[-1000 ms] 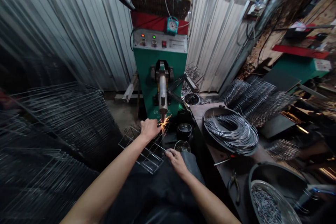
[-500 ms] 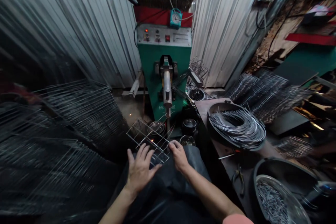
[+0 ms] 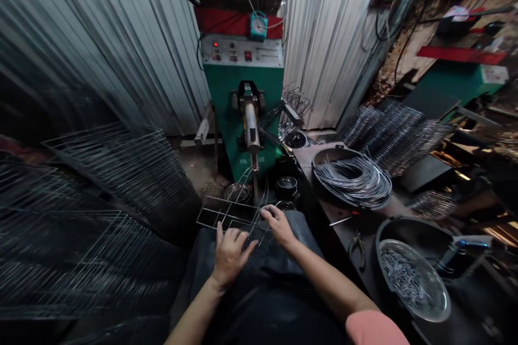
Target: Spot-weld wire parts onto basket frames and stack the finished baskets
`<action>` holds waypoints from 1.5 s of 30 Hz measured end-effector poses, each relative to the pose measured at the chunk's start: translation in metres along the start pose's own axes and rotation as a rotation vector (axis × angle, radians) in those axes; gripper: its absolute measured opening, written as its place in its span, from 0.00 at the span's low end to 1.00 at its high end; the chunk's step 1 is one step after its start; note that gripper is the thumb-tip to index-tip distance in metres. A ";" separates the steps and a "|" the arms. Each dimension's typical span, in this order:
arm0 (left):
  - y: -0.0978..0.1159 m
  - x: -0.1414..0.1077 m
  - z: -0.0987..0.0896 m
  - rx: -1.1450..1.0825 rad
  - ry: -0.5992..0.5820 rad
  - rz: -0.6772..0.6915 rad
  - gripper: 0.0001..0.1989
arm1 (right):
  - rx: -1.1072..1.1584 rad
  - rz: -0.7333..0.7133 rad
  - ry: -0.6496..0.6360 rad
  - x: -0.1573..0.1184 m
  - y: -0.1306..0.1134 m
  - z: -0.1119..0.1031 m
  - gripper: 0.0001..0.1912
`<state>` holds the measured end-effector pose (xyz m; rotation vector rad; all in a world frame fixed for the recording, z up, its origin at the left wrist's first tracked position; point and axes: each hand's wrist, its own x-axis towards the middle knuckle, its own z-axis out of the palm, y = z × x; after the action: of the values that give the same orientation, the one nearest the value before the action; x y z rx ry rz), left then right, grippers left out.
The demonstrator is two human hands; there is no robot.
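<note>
Two hands (image 3: 230, 256) (image 3: 279, 225) seemingly on wire rack (image 3: 226, 214)

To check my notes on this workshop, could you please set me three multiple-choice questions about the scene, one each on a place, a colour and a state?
1. Where does the coil of silver wire lie?
A. In a round black pan on the dark metal bench
B. On the floor
C. Hanging on the corrugated wall

2. What colour is the welding machine's cabinet?
A. Red
B. Green
C. Blue

3. Where are the left hand and right hand?
A. Both on the machine's control panel
B. Left on pliers, right on the coil
C. Both on the flat silver wire frame

Answers:
1. A, the coil sits inside the pan.
2. B, the cabinet is painted green.
3. C, both hands lie on the frame's wires.
</note>
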<state>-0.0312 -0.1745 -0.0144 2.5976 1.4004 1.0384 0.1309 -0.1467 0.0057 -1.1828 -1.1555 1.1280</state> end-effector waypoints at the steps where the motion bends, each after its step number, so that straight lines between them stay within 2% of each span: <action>1: 0.001 0.000 0.002 0.013 -0.028 -0.011 0.08 | -0.015 -0.015 0.018 0.000 0.003 -0.002 0.12; 4: 0.007 -0.006 0.006 0.047 -0.072 0.012 0.09 | -0.064 -0.033 0.032 -0.012 0.012 -0.006 0.13; 9: 0.008 -0.022 0.004 0.050 -0.134 0.149 0.10 | -0.068 -0.038 0.004 -0.035 0.021 -0.010 0.12; 15: 0.003 -0.009 0.015 0.022 -0.174 0.188 0.10 | -0.094 -0.061 0.037 -0.027 0.027 -0.017 0.13; 18: -0.002 -0.004 0.018 -0.006 -0.163 0.220 0.09 | -0.128 -0.046 0.096 -0.034 0.025 -0.019 0.14; 21: -0.012 -0.008 0.007 -0.084 -0.108 0.274 0.07 | -0.184 -0.062 0.067 -0.057 0.009 -0.020 0.13; 24: -0.022 -0.018 -0.018 -0.284 0.001 0.256 0.03 | -0.283 -0.223 -0.026 -0.084 -0.015 -0.034 0.12; 26: -0.028 -0.025 -0.038 -0.483 0.129 0.105 0.06 | -0.349 -0.322 0.043 -0.097 -0.024 -0.054 0.13; 27: -0.030 -0.028 -0.046 -0.600 0.219 -0.020 0.07 | -0.367 -0.323 0.144 -0.102 -0.025 -0.066 0.12; 30: -0.035 -0.038 -0.062 -1.000 0.478 -0.477 0.07 | -0.300 -0.175 0.561 -0.108 -0.014 -0.102 0.12; 31: -0.036 -0.041 -0.062 -1.125 0.532 -0.621 0.06 | -0.258 -0.110 0.665 -0.110 -0.007 -0.110 0.13; 32: -0.038 -0.044 -0.060 -1.236 0.552 -0.747 0.06 | -0.222 -0.051 0.716 -0.111 0.000 -0.116 0.15; 34: -0.041 -0.049 -0.048 -1.409 0.505 -0.933 0.07 | -0.195 0.032 0.680 -0.115 0.009 -0.118 0.17; 36: -0.043 -0.054 -0.032 -1.540 0.438 -1.052 0.10 | -0.220 0.060 0.514 -0.119 0.012 -0.108 0.19; 39: -0.041 -0.058 -0.008 -1.717 0.349 -1.192 0.11 | -0.272 -0.012 0.238 -0.120 0.006 -0.086 0.24; 41: -0.039 -0.059 0.006 -1.785 0.292 -1.272 0.10 | -0.302 -0.034 0.115 -0.118 0.002 -0.073 0.23; 43: -0.038 -0.058 0.016 -1.789 0.254 -1.326 0.09 | -0.309 -0.007 0.077 -0.115 0.000 -0.066 0.19; 45: -0.039 -0.057 0.023 -1.758 0.238 -1.381 0.09 | -0.296 0.026 0.091 -0.112 0.003 -0.064 0.18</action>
<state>-0.0687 -0.1867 -0.0758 0.1643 0.9250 1.1776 0.1856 -0.2632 -0.0055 -1.4631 -1.2693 0.9327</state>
